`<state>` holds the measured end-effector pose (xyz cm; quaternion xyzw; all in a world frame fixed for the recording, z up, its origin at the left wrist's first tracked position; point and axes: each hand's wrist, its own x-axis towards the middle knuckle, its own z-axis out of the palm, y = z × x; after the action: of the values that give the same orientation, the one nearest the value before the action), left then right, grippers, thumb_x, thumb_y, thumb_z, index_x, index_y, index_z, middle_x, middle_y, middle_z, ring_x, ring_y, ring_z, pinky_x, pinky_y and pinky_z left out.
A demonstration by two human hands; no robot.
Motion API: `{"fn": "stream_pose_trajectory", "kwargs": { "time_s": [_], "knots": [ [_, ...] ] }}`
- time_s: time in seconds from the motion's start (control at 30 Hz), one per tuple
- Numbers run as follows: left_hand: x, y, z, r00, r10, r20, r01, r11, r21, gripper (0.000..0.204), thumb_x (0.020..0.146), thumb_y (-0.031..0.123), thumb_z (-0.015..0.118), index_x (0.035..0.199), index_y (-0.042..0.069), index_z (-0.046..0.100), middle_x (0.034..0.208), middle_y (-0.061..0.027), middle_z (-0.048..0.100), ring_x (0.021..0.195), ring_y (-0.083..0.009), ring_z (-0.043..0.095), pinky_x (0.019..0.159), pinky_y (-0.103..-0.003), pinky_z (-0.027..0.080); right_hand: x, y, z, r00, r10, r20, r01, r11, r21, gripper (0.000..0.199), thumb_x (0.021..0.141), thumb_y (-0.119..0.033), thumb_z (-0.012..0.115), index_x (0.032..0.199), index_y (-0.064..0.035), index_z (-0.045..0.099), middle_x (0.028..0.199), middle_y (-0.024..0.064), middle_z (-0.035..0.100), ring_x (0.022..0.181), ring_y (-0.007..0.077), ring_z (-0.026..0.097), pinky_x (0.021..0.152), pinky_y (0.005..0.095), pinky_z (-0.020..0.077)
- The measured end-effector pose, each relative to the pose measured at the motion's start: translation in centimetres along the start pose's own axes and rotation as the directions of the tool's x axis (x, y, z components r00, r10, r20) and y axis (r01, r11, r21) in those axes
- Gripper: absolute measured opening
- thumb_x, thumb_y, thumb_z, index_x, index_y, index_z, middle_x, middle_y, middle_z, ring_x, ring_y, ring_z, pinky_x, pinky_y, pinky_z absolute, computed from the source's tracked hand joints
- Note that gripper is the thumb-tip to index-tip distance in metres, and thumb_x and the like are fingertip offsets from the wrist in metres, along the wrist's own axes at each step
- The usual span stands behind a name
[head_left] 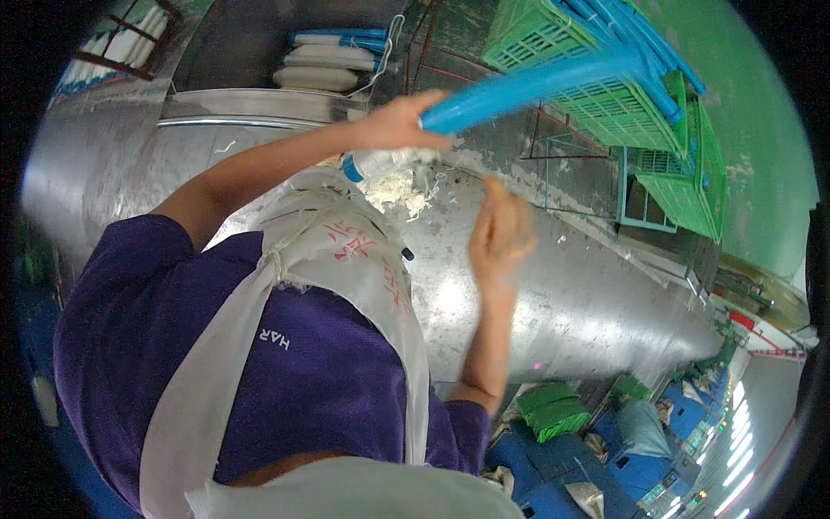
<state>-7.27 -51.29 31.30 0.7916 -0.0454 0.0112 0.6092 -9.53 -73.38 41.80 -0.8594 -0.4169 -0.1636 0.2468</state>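
Near the top middle, my left hand (402,123) is closed around the near end of a long blue tube (527,89). Motion smears the tube, which slants up to the right toward the green crates. Below that hand, a white-wound bobbin (389,162) with a blue end lies by a heap of loose white fibre (399,194) on the metal table (571,303). My right hand (501,225) is raised over the table, right of the heap and apart from the tube. Blur hides how its fingers are set, and nothing can be made out in it.
Green plastic crates (618,125) holding blue tubes stand at the upper right. White-wound bobbins (327,67) lie in a dark recess beyond the table, and more bobbins (130,39) fill a far-left rack. Blue bins (562,463) and folded green cloth (553,411) sit at lower right.
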Motion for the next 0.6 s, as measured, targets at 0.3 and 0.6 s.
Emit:
{"fn": "stream_pose_trajectory", "kwargs": {
  "time_s": [0.3,0.6],
  "knots": [
    [-0.1,0.8,6.6,0.795,0.173,0.582,-0.32,0.934,0.159,0.07,0.072,0.028,0.069,0.132,0.008,0.038,0.111,-0.0188,0.055,0.098,-0.0372,0.055,0.081,-0.043,0.045,-1.1,5.1,-7.6,0.813,-0.013,0.583,0.444,0.662,-0.604,0.042,0.063,-0.009,0.068,0.103,-0.0022,0.054,0.088,0.0073,0.053,0.078,0.0213,0.053,0.073,0.033,0.0463],
    [1.1,-7.6,10.6,0.883,-0.337,0.326,0.418,0.881,-0.223,0.07,0.077,0.042,0.069,0.129,0.007,0.036,0.124,-0.0194,0.046,0.116,-0.0327,0.046,0.092,-0.05,0.039,-12.6,5.0,-6.0,0.829,0.521,0.203,-0.134,0.538,-0.832,0.048,0.063,-0.022,0.075,0.099,-0.0002,0.053,0.086,0.0098,0.054,0.079,0.0243,0.058,0.067,0.0349,0.052]
  ]
}}
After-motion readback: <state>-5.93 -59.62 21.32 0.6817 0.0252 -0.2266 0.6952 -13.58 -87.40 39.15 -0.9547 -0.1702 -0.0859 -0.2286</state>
